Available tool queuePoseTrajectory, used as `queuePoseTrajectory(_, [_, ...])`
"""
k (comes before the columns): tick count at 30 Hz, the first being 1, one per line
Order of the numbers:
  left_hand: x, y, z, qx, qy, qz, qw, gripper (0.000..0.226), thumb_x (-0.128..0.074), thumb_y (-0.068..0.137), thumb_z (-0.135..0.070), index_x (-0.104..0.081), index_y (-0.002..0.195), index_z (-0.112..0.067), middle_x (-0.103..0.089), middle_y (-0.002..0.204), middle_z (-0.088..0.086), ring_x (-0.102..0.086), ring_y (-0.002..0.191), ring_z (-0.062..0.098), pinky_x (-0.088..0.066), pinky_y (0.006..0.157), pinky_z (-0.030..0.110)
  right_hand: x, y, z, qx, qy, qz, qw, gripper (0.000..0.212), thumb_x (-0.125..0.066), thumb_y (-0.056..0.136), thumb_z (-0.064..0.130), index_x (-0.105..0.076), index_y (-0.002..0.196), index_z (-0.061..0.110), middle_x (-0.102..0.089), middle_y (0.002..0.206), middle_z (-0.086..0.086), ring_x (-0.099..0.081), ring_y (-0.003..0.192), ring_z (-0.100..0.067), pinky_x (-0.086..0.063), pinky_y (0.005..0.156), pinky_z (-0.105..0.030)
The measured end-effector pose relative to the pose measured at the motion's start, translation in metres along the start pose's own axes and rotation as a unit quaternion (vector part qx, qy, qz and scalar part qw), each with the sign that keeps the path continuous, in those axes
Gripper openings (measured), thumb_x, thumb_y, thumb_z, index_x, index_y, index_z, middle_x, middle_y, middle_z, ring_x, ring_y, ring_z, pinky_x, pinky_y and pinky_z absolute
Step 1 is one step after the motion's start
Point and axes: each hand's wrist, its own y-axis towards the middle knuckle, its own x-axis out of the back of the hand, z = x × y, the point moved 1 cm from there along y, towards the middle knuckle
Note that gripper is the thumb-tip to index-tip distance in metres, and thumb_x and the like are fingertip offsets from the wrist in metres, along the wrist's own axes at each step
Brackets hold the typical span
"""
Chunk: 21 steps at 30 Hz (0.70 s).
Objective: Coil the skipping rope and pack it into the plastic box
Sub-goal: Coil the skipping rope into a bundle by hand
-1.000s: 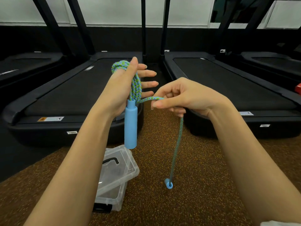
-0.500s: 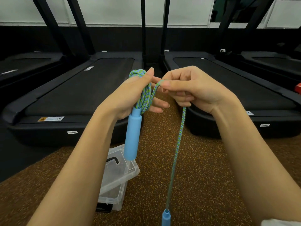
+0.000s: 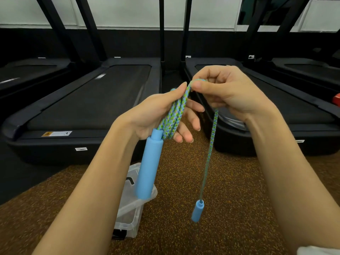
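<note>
The left hand (image 3: 158, 115) is held open with its fingers spread, and several loops of the rope (image 3: 173, 116), braided in blue and green, are wound around its palm. One blue foam handle (image 3: 149, 166) hangs straight down from that hand. The right hand (image 3: 226, 91) pinches the rope between thumb and forefinger, just above the left fingertips. From there a single strand drops to the second handle (image 3: 197, 210), dangling in the air. The clear box (image 3: 132, 214) sits lidded on the speckled brown floor (image 3: 230, 190) below the left forearm, near two black treadmills (image 3: 88, 100).
</note>
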Motion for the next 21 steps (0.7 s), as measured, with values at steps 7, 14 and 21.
queuePoseTrajectory(7, [-0.005,0.004,0.001,-0.026,-0.060,0.076,0.995,0.053,-0.023,0.093,-0.046,-0.055,0.095,-0.003,-0.065,0.063,0.008,-0.061,0.037,0.013,-0.047,0.034,0.018,-0.003,0.001,-0.012,0.016,0.073,-0.002,0.997,0.008,-0.071,0.077,0.021,-0.066,0.071,0.020,-0.056,0.053,0.010,-0.037,0.043,-0.001,-0.026,0.039,-0.012])
queuePoseTrajectory(14, [-0.006,0.008,0.004,-0.061,-0.134,0.128,0.981,0.050,-0.036,0.089,-0.045,-0.060,0.092,-0.001,-0.065,0.066,0.012,-0.063,0.038,0.015,-0.049,0.037,0.019,-0.007,0.006,-0.023,0.025,0.132,0.002,0.991,0.017,-0.074,0.061,0.038,-0.073,0.074,0.028,-0.065,0.069,0.008,-0.045,0.071,-0.018,-0.035,0.067,-0.029])
queuePoseTrajectory(21, [-0.003,0.010,-0.001,-0.080,-0.237,0.265,0.931,0.054,-0.033,0.095,-0.039,-0.055,0.104,0.010,-0.071,0.082,0.023,-0.071,0.064,0.027,-0.058,0.058,0.030,-0.022,0.007,-0.035,-0.053,0.135,-0.005,0.989,0.023,-0.054,0.087,0.015,-0.068,0.104,0.010,-0.060,0.094,-0.024,-0.048,0.093,-0.034,-0.042,0.089,-0.058])
